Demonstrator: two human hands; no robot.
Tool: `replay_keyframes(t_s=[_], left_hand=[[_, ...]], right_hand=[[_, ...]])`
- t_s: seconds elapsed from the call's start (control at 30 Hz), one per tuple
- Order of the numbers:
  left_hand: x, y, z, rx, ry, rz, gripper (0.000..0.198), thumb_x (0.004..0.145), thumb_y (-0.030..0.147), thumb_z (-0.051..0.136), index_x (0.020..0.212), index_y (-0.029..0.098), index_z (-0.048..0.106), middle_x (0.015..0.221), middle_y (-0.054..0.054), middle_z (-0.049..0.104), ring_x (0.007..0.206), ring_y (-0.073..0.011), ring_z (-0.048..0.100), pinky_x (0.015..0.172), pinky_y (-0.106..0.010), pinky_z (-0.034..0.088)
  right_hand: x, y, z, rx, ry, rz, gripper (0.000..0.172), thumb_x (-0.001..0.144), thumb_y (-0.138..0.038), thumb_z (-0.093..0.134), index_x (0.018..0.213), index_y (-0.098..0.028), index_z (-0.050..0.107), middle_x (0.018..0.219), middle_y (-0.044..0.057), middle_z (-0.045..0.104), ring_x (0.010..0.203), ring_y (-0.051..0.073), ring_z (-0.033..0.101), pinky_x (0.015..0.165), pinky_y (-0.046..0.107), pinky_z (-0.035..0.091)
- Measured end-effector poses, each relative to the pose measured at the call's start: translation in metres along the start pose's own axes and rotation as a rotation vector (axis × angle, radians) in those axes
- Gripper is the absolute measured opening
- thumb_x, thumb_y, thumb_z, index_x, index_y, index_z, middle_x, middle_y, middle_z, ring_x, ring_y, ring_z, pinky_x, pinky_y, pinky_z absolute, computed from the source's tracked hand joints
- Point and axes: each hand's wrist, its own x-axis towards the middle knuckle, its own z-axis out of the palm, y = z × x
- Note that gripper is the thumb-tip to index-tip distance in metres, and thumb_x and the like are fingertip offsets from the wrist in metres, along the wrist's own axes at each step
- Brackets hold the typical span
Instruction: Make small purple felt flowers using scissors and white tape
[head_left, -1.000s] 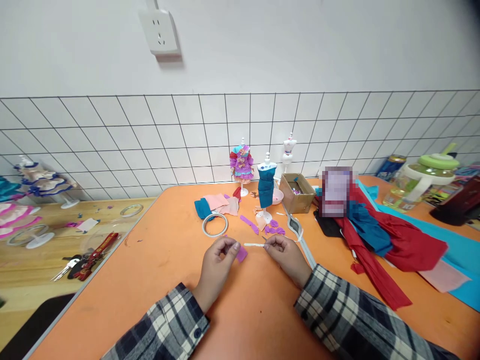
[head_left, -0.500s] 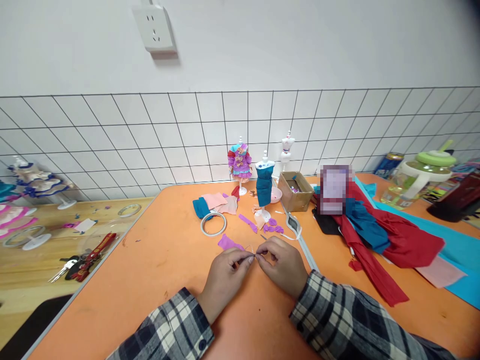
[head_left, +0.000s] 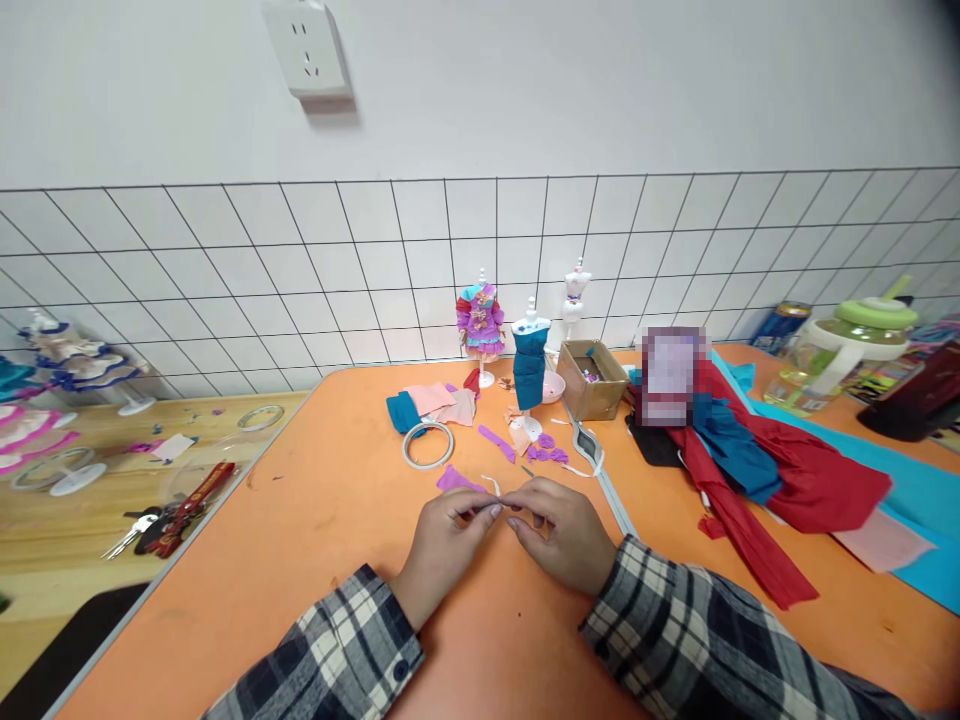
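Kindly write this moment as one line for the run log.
left bare hand: fingertips close to right bare hand; thin white strip: at fingertips, exact grip hidden; white mannequin in teal fabric: upright behind hands

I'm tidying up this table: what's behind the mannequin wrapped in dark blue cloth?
Behind that mannequin, part of a pink bowl shows at right; the dark blue cloth hides the bowl's left side.

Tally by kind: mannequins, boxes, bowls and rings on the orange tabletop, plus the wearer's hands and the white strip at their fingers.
Mannequins: 3 (purple mannequin, blue mannequin, white mannequin)
Boxes: 1 (cardboard box)
Bowls: 1 (pink bowl)
Rings: 1 (pale ring)
Hands: 2 (left hand, right hand)
Strips: 1 (white strip)
Total: 9
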Motion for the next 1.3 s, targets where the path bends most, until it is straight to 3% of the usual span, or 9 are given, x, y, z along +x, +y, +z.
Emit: replay_keyframes(t_s=[0.33,0.7,0.93,1.1,1.3], left_hand=[[-0.0013,0.0038,0.0003,0.000,0.061,0.006,0.014,0.075,0.016,0.059,0.077,0.017,0.073,0.072,-0.003,0.073,0.063,-0.0136,0.064,0.060,-0.021,0.049],[0.0002,0.0008,0.0019,-0.106,-0.053,-0.077,0.020,0.075,0.015,0.055,0.076,0.017,0.075,0.069,-0.003,0.072,0.063,-0.0146,0.064,0.060,-0.021,0.049],[0.0005,0.0015,0.0004,-0.215,-0.064,-0.154,0.018,0.077,0.026,0.062,0.083,0.019,0.077,0.083,-0.005,0.077,0.076,-0.0187,0.070,0.071,-0.025,0.052],[0.0012,0.0031,-0.0005,-0.244,-0.019,-0.183,0.016,0.075,0.026,0.064,0.080,0.017,0.076,0.080,-0.006,0.077,0.073,-0.0190,0.070,0.069,-0.025,0.054],[0.0023,0.0021,-0.0008,-0.214,0.027,-0.137,0.016,0.073,0.020,0.059,0.078,0.015,0.073,0.074,-0.005,0.075,0.068,-0.0165,0.068,0.064,-0.023,0.054]], right_hand=[[-0.0021,0.0027,0.0064,0.104,0.035,0.005,0.027,0.082,-0.014,0.055,0.102,-0.023,0.072,0.071,0.000,0.061,0.057,0.010,0.051,0.058,0.023,0.040],[-0.0016,0.0025,0.0027,0.043,0.060,-0.002,0.024,0.084,-0.016,0.055,0.099,-0.025,0.072,0.079,0.002,0.067,0.064,0.012,0.056,0.060,0.024,0.041],[-0.0006,0.0044,0.0031,0.077,0.040,0.061,0.026,0.083,-0.017,0.056,0.103,-0.023,0.070,0.079,0.002,0.066,0.059,0.011,0.053,0.057,0.025,0.040],[-0.0025,0.0023,0.0038,0.055,0.016,-0.002,0.030,0.084,-0.016,0.054,0.110,-0.023,0.068,0.077,0.001,0.065,0.060,0.011,0.054,0.061,0.024,0.042],[-0.0064,-0.0017,0.0046,-0.041,-0.026,-0.099,0.039,0.085,-0.016,0.052,0.122,-0.022,0.061,0.087,0.004,0.068,0.072,0.014,0.060,0.066,0.025,0.043]])
